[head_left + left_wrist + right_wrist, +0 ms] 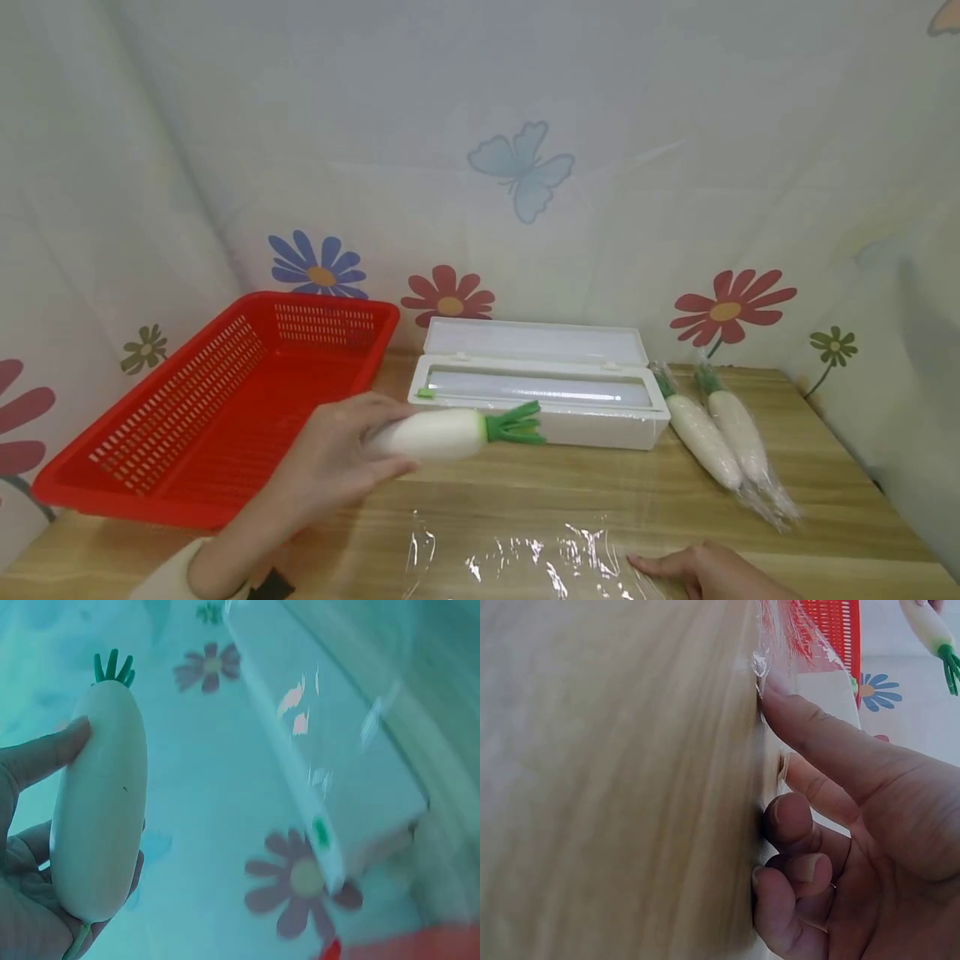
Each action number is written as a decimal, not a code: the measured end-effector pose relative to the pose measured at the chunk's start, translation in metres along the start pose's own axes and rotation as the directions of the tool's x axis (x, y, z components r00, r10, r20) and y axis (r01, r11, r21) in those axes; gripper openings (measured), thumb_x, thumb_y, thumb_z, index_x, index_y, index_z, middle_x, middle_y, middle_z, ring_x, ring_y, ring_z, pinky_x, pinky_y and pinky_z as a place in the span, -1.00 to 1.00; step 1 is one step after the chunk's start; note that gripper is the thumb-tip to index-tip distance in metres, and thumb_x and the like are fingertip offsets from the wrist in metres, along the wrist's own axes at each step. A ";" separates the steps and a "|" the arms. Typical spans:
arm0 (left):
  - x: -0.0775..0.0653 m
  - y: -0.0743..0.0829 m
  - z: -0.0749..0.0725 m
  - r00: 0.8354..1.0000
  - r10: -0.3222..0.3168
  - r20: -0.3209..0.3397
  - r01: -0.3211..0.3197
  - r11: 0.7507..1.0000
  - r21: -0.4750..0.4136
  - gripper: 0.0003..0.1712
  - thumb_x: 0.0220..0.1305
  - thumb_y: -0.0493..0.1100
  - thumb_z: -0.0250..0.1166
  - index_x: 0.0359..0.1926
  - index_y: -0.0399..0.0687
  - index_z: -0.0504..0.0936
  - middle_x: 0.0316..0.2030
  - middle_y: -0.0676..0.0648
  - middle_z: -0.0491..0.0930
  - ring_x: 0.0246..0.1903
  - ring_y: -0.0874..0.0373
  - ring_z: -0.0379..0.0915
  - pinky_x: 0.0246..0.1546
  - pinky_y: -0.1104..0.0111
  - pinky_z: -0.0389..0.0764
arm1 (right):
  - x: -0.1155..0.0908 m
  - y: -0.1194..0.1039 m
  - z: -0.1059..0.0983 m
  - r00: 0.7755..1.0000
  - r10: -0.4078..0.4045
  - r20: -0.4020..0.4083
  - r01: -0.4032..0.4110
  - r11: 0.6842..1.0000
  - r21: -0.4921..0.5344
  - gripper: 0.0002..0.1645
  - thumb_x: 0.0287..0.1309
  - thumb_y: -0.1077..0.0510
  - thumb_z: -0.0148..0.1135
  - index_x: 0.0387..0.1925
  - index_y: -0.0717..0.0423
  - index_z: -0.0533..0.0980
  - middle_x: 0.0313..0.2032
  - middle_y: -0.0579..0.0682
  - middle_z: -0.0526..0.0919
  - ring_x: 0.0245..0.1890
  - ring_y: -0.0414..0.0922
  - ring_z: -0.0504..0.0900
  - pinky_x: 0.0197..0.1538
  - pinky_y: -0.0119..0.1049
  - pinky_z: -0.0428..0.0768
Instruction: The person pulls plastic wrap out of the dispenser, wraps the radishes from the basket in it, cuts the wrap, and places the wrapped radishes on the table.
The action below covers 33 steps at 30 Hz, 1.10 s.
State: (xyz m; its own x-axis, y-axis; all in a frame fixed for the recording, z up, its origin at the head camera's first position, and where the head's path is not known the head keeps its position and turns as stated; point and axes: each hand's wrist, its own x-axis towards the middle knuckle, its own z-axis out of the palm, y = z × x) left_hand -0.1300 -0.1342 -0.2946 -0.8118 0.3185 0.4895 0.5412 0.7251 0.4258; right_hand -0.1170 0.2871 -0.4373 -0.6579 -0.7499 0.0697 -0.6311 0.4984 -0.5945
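Note:
My left hand (341,442) grips a white radish (438,435) round its root end and holds it above the table. Its short green stalks point right in the head view. In the left wrist view the thumb lies along one side of the smooth root, and the thin tail hangs by the palm. A sheet of clear plastic wrap (517,562) lies on the table at the front. At its right edge, my right hand (701,571) touches the wrap with an extended thumb. The right wrist view shows the other fingers loosely bent against the tabletop.
A red plastic basket (296,364) stands at the left. At the back centre is a white wrap dispenser (536,425) with its lid up and a roll inside. Two wrapped radishes (701,437) lie to its right on the wooden table (847,542). A flowered cloth (360,125) hangs behind.

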 end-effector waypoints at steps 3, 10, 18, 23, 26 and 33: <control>-0.003 0.006 0.026 0.998 0.036 0.050 -0.033 0.998 -0.048 -0.49 -0.29 -0.13 0.54 -0.16 0.01 0.67 -0.24 0.09 0.64 -0.28 0.21 0.50 -0.29 0.34 0.53 | 0.001 -0.002 -0.001 0.999 0.032 0.013 -0.033 0.999 0.028 -0.35 -0.03 -0.07 0.28 0.16 -0.07 0.40 -0.72 -0.40 0.27 -0.75 -0.62 0.06 -0.78 -0.61 0.20; 0.000 0.012 0.085 0.984 0.053 0.173 -0.028 0.989 -0.145 -0.53 -0.25 -0.12 0.50 -0.17 0.02 0.67 -0.30 0.11 0.64 -0.32 0.30 0.49 -0.27 0.37 0.51 | 0.002 -0.005 -0.002 0.998 0.068 0.018 -0.069 0.995 0.070 -0.31 -0.08 -0.11 0.31 0.15 -0.04 0.41 -0.77 -0.40 0.09 -0.78 -0.59 -0.02 -0.82 -0.56 0.13; -0.001 0.014 0.129 0.964 0.124 0.233 -0.084 0.981 -0.173 -0.55 -0.33 -0.11 0.52 -0.26 -0.05 0.69 -0.35 0.10 0.65 -0.35 0.35 0.49 -0.29 0.50 0.51 | 0.001 -0.005 -0.001 0.998 0.055 0.021 -0.056 0.996 0.067 -0.32 -0.06 -0.09 0.30 0.16 -0.04 0.41 -0.81 -0.35 0.11 -0.78 -0.61 -0.01 -0.83 -0.58 0.12; 0.003 0.014 0.137 0.959 0.115 0.260 -0.073 0.984 -0.163 -0.55 -0.34 -0.12 0.52 -0.26 -0.05 0.69 -0.39 0.11 0.65 -0.41 0.38 0.46 -0.32 0.51 0.48 | 0.002 -0.006 -0.002 0.996 0.076 0.035 -0.079 0.994 0.078 -0.33 -0.05 -0.10 0.30 0.15 -0.06 0.42 -0.79 -0.38 0.13 -0.78 -0.61 0.02 -0.82 -0.57 0.15; 0.006 0.014 0.139 0.954 0.110 0.280 -0.065 0.984 -0.167 -0.55 -0.34 -0.13 0.52 -0.26 -0.07 0.68 -0.39 0.09 0.65 -0.42 0.37 0.47 -0.31 0.51 0.49 | 0.002 -0.005 -0.002 0.997 0.064 0.032 -0.066 0.996 0.061 -0.34 -0.05 -0.08 0.30 0.15 -0.05 0.42 -0.79 -0.36 0.16 -0.77 -0.62 0.04 -0.81 -0.59 0.17; 0.007 0.016 0.144 0.935 0.066 0.347 -0.022 0.992 -0.128 -0.61 -0.36 -0.14 0.51 -0.34 -0.04 0.69 -0.46 0.15 0.62 -0.49 0.42 0.38 -0.40 0.55 0.42 | 0.002 -0.004 -0.003 0.997 0.060 0.042 -0.062 0.996 0.056 -0.35 -0.03 -0.06 0.29 0.16 -0.07 0.40 -0.77 -0.28 0.30 -0.75 -0.58 0.08 -0.78 -0.57 0.21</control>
State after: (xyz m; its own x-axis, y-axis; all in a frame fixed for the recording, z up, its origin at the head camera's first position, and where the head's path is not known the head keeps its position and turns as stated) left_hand -0.1590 -0.0322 -0.3938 -0.7999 0.5577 0.2216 0.5828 0.6338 0.5086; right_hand -0.1170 0.2853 -0.4329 -0.6766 -0.7364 -0.0001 -0.5648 0.5190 -0.6416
